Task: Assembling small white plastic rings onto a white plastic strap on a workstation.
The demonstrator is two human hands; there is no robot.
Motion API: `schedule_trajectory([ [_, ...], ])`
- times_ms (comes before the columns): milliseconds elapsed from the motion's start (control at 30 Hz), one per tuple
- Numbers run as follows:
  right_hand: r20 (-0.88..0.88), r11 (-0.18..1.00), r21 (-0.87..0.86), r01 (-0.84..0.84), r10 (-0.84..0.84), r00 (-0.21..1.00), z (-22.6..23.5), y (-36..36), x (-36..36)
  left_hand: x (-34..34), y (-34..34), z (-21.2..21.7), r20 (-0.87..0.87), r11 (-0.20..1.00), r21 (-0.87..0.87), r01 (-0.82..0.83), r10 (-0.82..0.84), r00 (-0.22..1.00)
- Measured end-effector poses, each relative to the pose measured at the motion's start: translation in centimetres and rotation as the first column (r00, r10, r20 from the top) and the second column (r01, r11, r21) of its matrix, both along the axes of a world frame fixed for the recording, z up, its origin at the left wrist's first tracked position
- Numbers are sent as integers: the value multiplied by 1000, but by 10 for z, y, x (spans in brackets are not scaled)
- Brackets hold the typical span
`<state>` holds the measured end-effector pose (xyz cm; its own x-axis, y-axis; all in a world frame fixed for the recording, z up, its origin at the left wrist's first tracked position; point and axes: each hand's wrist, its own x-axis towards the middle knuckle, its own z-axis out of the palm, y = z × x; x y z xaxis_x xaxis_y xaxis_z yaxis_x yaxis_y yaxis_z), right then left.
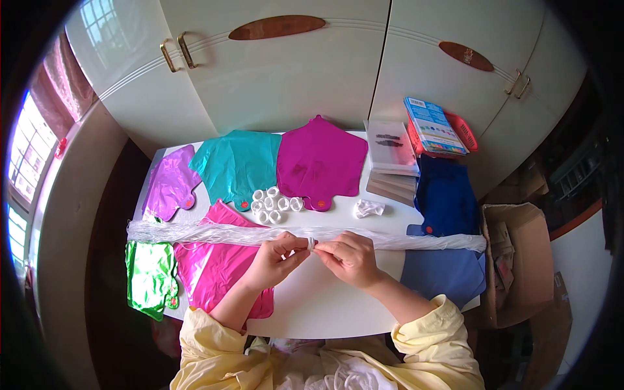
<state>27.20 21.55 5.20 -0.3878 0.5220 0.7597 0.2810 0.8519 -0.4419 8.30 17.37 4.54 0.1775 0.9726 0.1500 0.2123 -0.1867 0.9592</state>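
Both my hands meet over the middle of the white table (338, 299), fingers pinched together. Between their fingertips is a small white coil of ribbon (311, 244), with my left hand (276, 261) and my right hand (352, 260) on either side of it. Just behind them, a long bundle of white strands (390, 239) stretches across the table from side to side. Several small white ribbon rolls (273, 203) are grouped beyond the bundle, left of centre. A crumpled white piece (369, 208) lies to their right. Near my left forearm spreads a shiny pink foil balloon (218, 273), flat and partly under the strands.
Flat foil balloons in purple (170, 182), teal (237, 166), magenta (322, 159), green (151, 273), dark blue (447, 195) and lighter blue (445, 276) surround the work area. Clear-topped boxes (392, 146) and a red basket (463, 133) stand back right; a cardboard box (530, 273) sits beside the table.
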Motion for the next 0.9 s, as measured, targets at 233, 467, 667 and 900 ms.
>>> schedule_trajectory([
  [233,4,999,-39,-28,28,1000,-3,0,-1,3,-2,1,60,995,-97,31,-25,998],
  [467,-28,993,-57,-101,99,995,-4,4,1,5,-2,9,231,971,-212,113,-63,971],
  [667,139,976,-5,-219,217,966,1,6,6,0,-1,15,368,925,-316,212,-86,926],
  [900,-61,845,-318,-429,434,899,7,3,6,-9,-1,12,558,827,-441,350,-53,828],
])
